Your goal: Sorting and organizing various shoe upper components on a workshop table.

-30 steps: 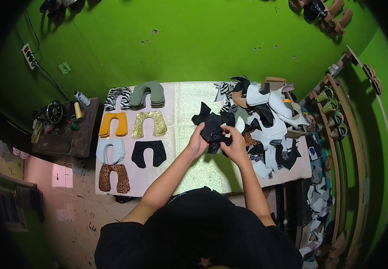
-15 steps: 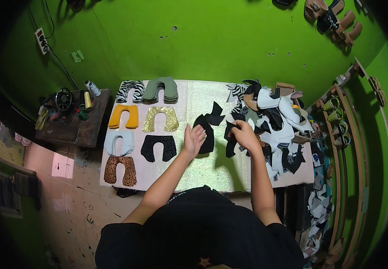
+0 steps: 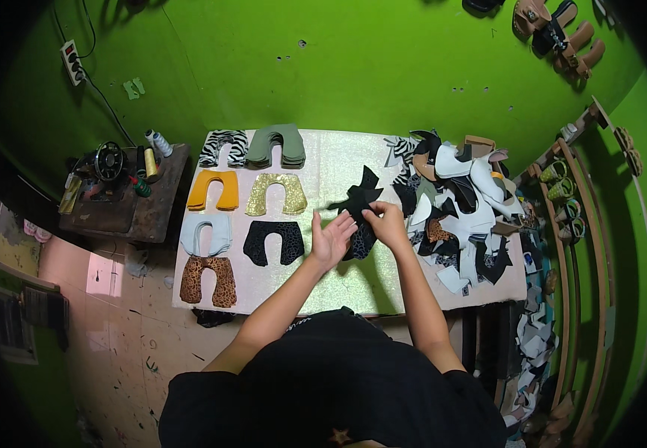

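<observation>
Over the middle of the table, my right hand [image 3: 388,226] pinches a black cut piece of upper material [image 3: 364,205] between thumb and fingers. My left hand [image 3: 332,240] is close beside it, palm turned up and fingers stretched, with nothing visibly gripped. More black cut pieces [image 3: 367,180] lie just beyond and under the held one, overlapping so that their outlines are hard to separate. To the left is a stack of black patterned U-shaped pieces [image 3: 273,243]. A loose heap of mixed cut pieces [image 3: 454,216] spreads over the table's right side.
Stacks of U-shaped pieces in zebra [image 3: 223,148], green [image 3: 276,146], orange [image 3: 213,190], gold [image 3: 276,195], white [image 3: 206,235] and leopard [image 3: 209,281] cover the table's left part. A sewing machine [image 3: 107,164] stands farther left. A wooden shoe rack [image 3: 589,246] is at the right.
My right hand has moved left with the black piece, from beside the heap to the other black pieces near my left hand. The left hand stays open and has shifted slightly.
</observation>
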Tool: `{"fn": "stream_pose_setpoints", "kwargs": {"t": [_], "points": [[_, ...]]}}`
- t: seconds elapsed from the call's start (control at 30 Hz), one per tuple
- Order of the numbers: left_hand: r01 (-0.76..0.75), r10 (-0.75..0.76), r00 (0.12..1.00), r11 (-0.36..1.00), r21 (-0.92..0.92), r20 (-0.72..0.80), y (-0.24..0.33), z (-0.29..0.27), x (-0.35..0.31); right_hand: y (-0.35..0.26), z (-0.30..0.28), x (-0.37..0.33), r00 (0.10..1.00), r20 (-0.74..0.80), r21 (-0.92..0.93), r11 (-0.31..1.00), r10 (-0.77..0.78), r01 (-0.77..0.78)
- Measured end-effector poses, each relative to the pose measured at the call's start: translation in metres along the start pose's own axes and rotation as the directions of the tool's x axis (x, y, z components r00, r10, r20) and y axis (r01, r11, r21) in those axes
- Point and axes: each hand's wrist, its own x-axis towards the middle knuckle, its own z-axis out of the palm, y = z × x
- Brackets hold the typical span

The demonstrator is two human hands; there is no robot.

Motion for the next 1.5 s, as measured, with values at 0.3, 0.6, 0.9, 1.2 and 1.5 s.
{"fn": "stream_pose_setpoints", "kwargs": {"t": [0.3, 0.6, 0.9, 1.2, 1.5], "points": [[-0.032, 0.000, 0.974, 0.990, 0.140, 0.226, 0.004, 0.002, -0.006, -0.021, 0.000, -0.019, 0.996, 0.017, 0.193, 0.977, -0.092, 0.087], [0.009, -0.016, 0.994, 0.998, 0.065, 0.109, -0.001, -0.006, 0.000, -0.002, 0.011, -0.016, 0.945, -0.135, 0.050, 0.950, -0.299, 0.308], [-0.042, 0.035, 0.993, 0.997, 0.061, 0.110, 0.004, -0.003, -0.004, 0.009, 0.008, -0.014, 0.983, -0.095, -0.006, 0.988, -0.157, 0.157], [-0.106, 0.117, 0.984, 0.991, -0.083, 0.132, 0.010, -0.013, -0.003, 0.019, 0.016, -0.007, 0.964, 0.207, 0.253, 0.943, 0.165, -0.216], [0.145, 0.017, 0.973, 0.731, 0.667, -0.230, 0.040, -0.034, -0.014, -0.009, 0.002, -0.001, 0.964, 0.005, -0.054, 0.963, -0.265, 0.265]]}}
